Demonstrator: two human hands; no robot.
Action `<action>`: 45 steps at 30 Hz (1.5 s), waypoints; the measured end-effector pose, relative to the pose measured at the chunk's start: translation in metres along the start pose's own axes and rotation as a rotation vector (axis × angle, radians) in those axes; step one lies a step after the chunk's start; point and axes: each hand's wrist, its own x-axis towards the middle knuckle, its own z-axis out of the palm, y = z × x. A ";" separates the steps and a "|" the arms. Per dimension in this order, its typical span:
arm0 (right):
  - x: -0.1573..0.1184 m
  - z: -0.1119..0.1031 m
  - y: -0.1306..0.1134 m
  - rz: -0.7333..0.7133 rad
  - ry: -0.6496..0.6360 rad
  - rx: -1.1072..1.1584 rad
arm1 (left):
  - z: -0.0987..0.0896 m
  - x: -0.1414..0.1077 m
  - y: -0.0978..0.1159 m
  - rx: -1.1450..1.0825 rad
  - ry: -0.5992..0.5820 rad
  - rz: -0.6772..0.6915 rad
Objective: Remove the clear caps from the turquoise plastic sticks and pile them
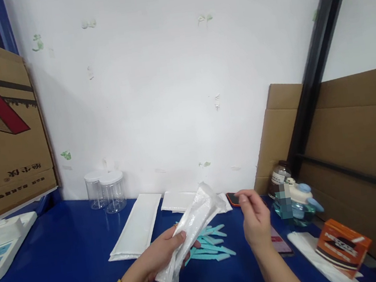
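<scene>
My left hand grips a crinkled white plastic packet, tilted up to the right above the table. Beneath the packet, several slim teal plastic tools, shaped like eyebrow razors, lie in a loose pile, partly hidden by it. My right hand is raised to the right of the packet, apart from it. Its fingers are curled in, and whether anything small is pinched there is hidden. Flat white packets lie to the left of the pile, and another white packet lies behind it.
Two clear jars with white lids stand by the wall. At left is a white power strip. To the right are a phone, a teal-tinted pot, a brown bottle and an orange box. Cardboard borders the blue table.
</scene>
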 end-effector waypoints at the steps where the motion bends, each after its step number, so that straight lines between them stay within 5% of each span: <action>1: -0.001 0.001 -0.002 0.000 -0.077 -0.054 | -0.001 0.000 -0.001 0.015 0.013 0.009; 5: -0.004 0.012 -0.005 0.104 -0.281 -0.203 | 0.000 0.001 -0.008 0.122 0.028 0.048; 12: 0.004 0.011 -0.010 0.300 -0.450 -0.039 | 0.024 -0.006 -0.004 0.124 -0.135 0.045; 16: 0.010 -0.008 -0.032 0.284 -0.507 -0.008 | 0.047 -0.018 -0.002 0.229 -0.162 0.127; 24: 0.004 -0.035 -0.075 0.197 -0.461 -0.066 | 0.076 -0.027 -0.024 0.284 -0.034 0.157; 33: -0.021 -0.045 -0.106 0.282 -0.768 0.169 | 0.090 -0.064 -0.035 0.229 -0.096 0.247; 35: -0.034 -0.042 -0.115 0.224 -0.803 0.084 | 0.089 -0.071 -0.022 0.215 -0.047 0.340; 39: -0.061 -0.036 -0.131 0.068 -0.817 -0.134 | 0.082 -0.081 0.013 0.564 0.312 0.426; 45: -0.086 -0.030 -0.135 -0.001 -0.849 -0.238 | 0.074 -0.092 0.031 0.962 0.364 0.323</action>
